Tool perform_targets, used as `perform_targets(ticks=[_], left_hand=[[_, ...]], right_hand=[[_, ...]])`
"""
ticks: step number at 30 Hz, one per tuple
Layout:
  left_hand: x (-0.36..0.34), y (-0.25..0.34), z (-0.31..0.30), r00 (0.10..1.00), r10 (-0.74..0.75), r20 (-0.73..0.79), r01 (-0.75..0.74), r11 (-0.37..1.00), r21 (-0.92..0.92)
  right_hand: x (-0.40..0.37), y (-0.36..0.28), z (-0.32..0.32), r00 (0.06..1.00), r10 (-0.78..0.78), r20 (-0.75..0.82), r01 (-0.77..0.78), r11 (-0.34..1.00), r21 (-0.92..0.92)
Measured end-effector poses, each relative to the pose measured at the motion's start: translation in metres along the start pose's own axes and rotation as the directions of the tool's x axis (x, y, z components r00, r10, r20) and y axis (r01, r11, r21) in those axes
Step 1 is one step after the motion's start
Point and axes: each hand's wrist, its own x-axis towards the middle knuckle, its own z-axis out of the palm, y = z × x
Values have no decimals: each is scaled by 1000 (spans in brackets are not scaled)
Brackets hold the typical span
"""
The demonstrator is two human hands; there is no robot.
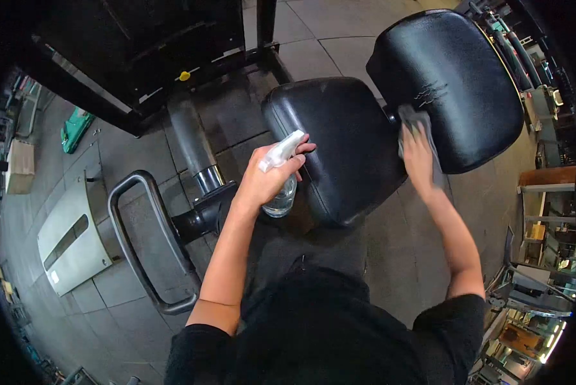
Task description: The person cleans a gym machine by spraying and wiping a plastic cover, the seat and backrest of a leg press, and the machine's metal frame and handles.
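My left hand point(265, 176) is wrapped round a clear spray bottle point(280, 202) with a white trigger head, held just over the left edge of a black padded seat point(339, 141). A grey cloth point(411, 120) lies under my right hand point(419, 160), which presses it against the lower left side of the black padded backrest point(455, 83). Creases or cracks mark the backrest's surface near the cloth. The fingers of my right hand lie fairly flat over the cloth.
Left of the seat are a bent black handle point(148, 179), a foam roller point(188, 131) and a pale panel point(74, 237). A dark machine frame point(95, 96) rises at the upper left. Shelves and equipment point(545, 224) line the right side. Grey tiles cover the floor.
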Motion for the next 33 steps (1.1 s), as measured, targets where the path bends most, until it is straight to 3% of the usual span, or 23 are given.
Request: perform_targets(ticks=[1,2,3,5,7,9,10,12,13,14,17,18,19,20,21,22,23,26,30,32,33], left_hand=[[-2,-1,0,1000,-7,3,7,1000,1],[-2,-1,0,1000,-3,4,3,1000,9],[0,0,-1,1000,8,2,-8,1000,18],[0,-4,-1,1000,10,2,-10,1000,22],[4,-3,-1,1000,11,4,-11,997,72],[9,-3,-1,1000,31,5,-31,997,69],[9,-4,0,999,34,9,-35,998,60],[6,3,2,998,54,32,-56,997,59],[5,1,4,997,75,5,-75,997,28],[5,0,5,995,101,-25,-101,995,-3],[3,7,5,997,79,1,-79,997,9],[13,-6,-6,998,49,47,-48,999,-12],[11,-5,-4,998,56,32,-56,998,-3],[7,-3,-2,998,65,14,-65,998,7],[7,-2,-1,997,72,17,-72,997,8],[4,-2,-1,997,73,14,-73,997,16],[1,-2,-1,998,65,13,-65,997,29],[-1,3,2,998,59,-4,-58,997,59],[-1,4,1,999,41,15,-42,998,47],[-5,6,5,997,75,1,-75,985,157],[-9,8,9,993,120,0,-116,958,261]], right_hand=[[21,-2,32,998,37,-53,-31,994,104],[44,2,45,996,-66,-63,67,998,21],[69,2,55,983,14,-185,13,989,146],[108,10,92,969,12,-247,50,969,243],[153,14,111,933,-86,-350,175,957,231],[195,11,124,984,-130,-124,149,976,157],[208,11,121,986,-116,-120,135,978,162],[214,14,101,921,-340,189,364,925,-109],[201,10,89,924,-327,197,352,930,-107],[184,6,76,963,-232,135,237,971,-19],[104,8,30,999,-29,-34,38,944,329],[63,0,3,996,89,4,-72,785,615],[36,-15,-25,937,146,318,-348,313,884],[-2,-32,-38,887,191,419,-439,74,895],[-27,-49,-64,942,202,268,-297,128,946],[-45,-63,-77,951,217,221,-245,88,965],[-56,-74,-87,972,192,134,-171,194,966],[-33,-74,-98,991,50,120,-130,280,951],[78,-66,-38,998,29,61,-68,350,934],[151,-61,-3,987,57,150,-159,258,953],[182,-61,11,944,127,303,-329,326,886]])
